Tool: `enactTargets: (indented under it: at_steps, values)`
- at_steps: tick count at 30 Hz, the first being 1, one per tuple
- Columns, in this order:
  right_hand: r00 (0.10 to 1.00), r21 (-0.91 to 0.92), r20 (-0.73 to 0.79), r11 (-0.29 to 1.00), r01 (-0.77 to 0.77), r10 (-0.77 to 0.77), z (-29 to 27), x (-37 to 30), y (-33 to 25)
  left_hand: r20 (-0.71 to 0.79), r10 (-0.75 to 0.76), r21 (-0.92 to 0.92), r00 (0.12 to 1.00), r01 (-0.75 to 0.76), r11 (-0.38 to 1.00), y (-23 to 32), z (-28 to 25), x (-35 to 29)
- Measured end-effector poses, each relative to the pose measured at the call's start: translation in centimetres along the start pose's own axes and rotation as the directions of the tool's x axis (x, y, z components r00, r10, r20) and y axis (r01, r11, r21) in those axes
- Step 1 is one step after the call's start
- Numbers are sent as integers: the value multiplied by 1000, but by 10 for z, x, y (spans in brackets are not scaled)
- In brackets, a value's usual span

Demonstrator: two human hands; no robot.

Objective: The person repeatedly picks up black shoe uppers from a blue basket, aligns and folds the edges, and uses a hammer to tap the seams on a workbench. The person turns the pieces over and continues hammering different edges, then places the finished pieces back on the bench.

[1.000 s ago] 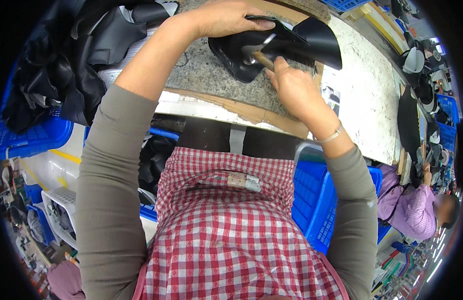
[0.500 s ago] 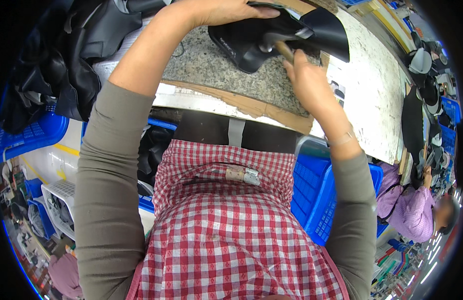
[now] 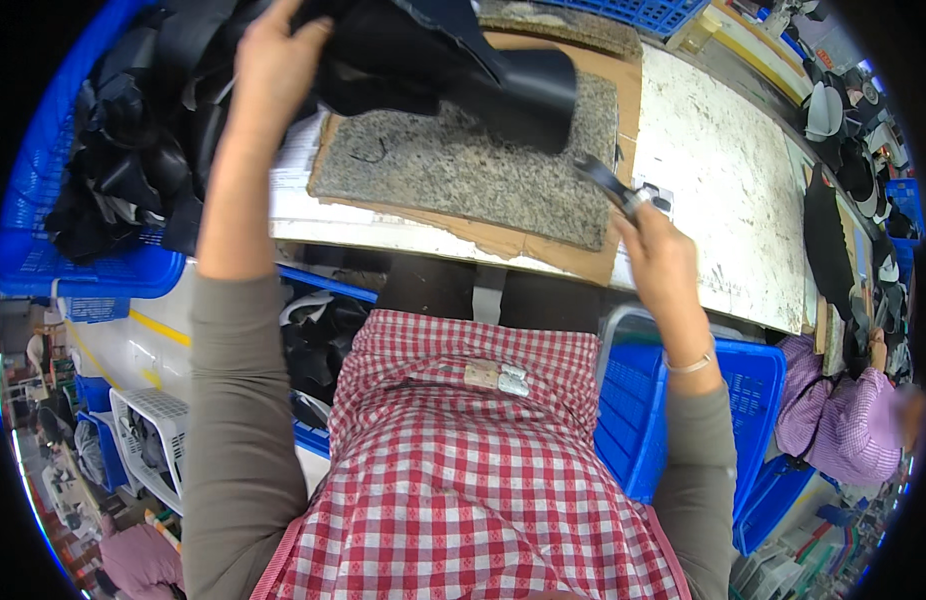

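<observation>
My left hand (image 3: 276, 72) is at the upper left, its fingers closed on the edge of a black leather boot upper (image 3: 518, 95). The upper stretches right from the hand over a speckled grey stone slab (image 3: 453, 175), its wide, curved end above the slab. Part of the upper runs out past the top of the view. My right hand (image 3: 663, 260) is closed round the handle of a hammer (image 3: 605, 180) near the slab's right side. The hammer's dark head points up and left, apart from the leather.
More black leather pieces (image 3: 133, 150) fill a blue basket (image 3: 148, 275) at the left. Cardboard (image 3: 573, 262) lies under the slab on the white table (image 3: 723, 200). Blue crates (image 3: 623, 400) stand below the table's edge. A person in a checked shirt (image 3: 843, 420) works at the right.
My left hand has carried the boot upper left, baring more of the slab. My right hand has drawn the hammer down and right, off the leather.
</observation>
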State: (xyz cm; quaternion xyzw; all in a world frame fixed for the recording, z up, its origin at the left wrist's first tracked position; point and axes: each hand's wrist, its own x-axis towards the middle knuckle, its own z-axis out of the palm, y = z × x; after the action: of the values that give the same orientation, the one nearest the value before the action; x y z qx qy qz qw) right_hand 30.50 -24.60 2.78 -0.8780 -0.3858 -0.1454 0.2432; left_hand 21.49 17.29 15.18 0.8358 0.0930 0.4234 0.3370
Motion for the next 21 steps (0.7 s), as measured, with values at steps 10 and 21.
enactTargets:
  at_steps: [10, 21]
  values:
    - [993, -266, -114, 961, -70, 41, -14, -6, 39, 758, 469, 94, 453, -788, 609, 124, -12, 53]
    - [818, 466, 301, 824, 323, -491, -71, 32, -136, 888, 349, -353, 299, -44, 935, 84, 75, -93]
